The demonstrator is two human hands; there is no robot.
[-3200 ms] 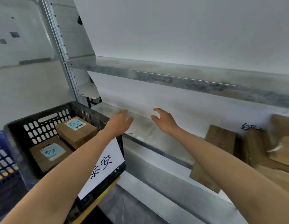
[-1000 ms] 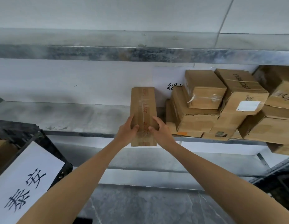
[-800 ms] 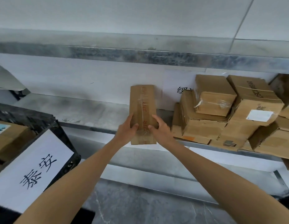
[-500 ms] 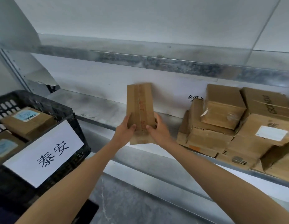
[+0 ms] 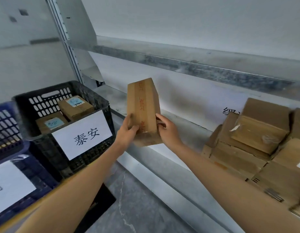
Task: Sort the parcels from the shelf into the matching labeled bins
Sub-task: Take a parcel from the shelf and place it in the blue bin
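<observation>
Holding, head view: a long brown parcel (image 5: 142,111) is up on end in both hands, slightly tilted, and in the air. Its lower end hangs in front of the shelf (image 5: 179,125) edge, not resting on the board. Red print runs down the tape on the near face; too blurred to read.

Left hand (image 5: 128,132): wrapped round the lower left side of the parcel, thumb laid across the near face. Right hand (image 5: 167,130): clasps the lower right edge, fingers curled behind, thumb at the front. Both grips sit low on the parcel, and its top half stands free.

Left of the parcel: black bin (image 5: 43,103), slotted walls, with a white label (image 5: 83,133) of two black characters on its near side. Two boxes lie inside, one (image 5: 77,106) toward the back and one (image 5: 51,122) nearer, each with a pale blue sticker on top.

Further left: blue bin (image 5: 6,125), touching the black one or just beside it; cannot tell which. It has a white sheet (image 5: 9,185) on its front, cut off by the frame.

Right end of the shelf: a stack (image 5: 255,135) of brown cartons, piled unevenly. A partly hidden black character (image 5: 229,111) shows on the wall behind them. Upper shelf (image 5: 196,64) runs overhead. Grey floor (image 5: 137,199) below.
</observation>
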